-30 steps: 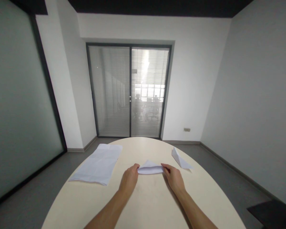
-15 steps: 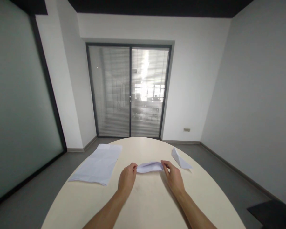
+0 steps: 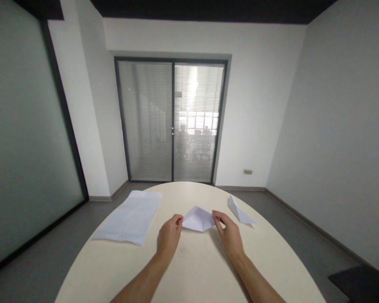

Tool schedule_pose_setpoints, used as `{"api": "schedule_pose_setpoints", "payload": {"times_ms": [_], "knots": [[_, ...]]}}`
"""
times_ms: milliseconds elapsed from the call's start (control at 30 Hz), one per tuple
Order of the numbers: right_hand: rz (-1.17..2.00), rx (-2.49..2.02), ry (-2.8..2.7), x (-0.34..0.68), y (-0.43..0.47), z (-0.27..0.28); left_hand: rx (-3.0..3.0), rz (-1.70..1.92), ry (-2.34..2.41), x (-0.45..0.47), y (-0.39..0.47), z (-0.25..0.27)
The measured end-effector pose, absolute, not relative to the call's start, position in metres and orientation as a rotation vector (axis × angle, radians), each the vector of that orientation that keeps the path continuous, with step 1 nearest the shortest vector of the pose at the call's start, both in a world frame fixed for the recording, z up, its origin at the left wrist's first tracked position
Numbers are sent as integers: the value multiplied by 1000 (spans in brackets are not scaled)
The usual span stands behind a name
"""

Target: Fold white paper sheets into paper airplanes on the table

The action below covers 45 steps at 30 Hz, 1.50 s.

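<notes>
A folded white sheet of paper [image 3: 198, 219] is stretched between my hands above the middle of the table, a crease running down its face and its upper edge peaked. My left hand [image 3: 169, 233] pinches its left corner between thumb and fingers. At the opposite corner, my right hand [image 3: 229, 233] grips the paper with thumb and fingertips. Just beyond my right hand lies a folded paper piece [image 3: 240, 212] with a raised triangular flap. To the left of my left hand are flat white paper sheets [image 3: 129, 216] with faint creases.
The round cream table [image 3: 189, 273] curves away on both sides, its far edge toward a glass door [image 3: 172, 122] with blinds. A black flat object [image 3: 363, 282] shows at the lower right beside the table.
The held paper has opened out from a narrow, curled strip to a wider, peaked shape with its creased face showing. Both hands stay almost in place.
</notes>
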State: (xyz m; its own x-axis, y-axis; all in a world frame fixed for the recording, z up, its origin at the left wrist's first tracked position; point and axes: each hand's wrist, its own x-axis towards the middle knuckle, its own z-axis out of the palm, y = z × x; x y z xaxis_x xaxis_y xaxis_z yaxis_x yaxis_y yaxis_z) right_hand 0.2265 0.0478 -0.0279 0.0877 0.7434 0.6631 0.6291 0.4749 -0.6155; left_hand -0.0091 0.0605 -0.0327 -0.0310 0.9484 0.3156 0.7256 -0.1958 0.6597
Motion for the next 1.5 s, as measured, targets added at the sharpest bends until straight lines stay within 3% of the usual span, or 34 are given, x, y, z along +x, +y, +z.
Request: {"api": "schedule_pose_setpoints", "payload": {"times_ms": [567, 1500], "knots": [[-57, -965, -2056, 208, 30, -14, 1874, 1393, 1138, 5, 60, -38], [-130, -1013, -2320, 204, 20, -6, 1747, 1373, 978, 12, 60, -39]]}}
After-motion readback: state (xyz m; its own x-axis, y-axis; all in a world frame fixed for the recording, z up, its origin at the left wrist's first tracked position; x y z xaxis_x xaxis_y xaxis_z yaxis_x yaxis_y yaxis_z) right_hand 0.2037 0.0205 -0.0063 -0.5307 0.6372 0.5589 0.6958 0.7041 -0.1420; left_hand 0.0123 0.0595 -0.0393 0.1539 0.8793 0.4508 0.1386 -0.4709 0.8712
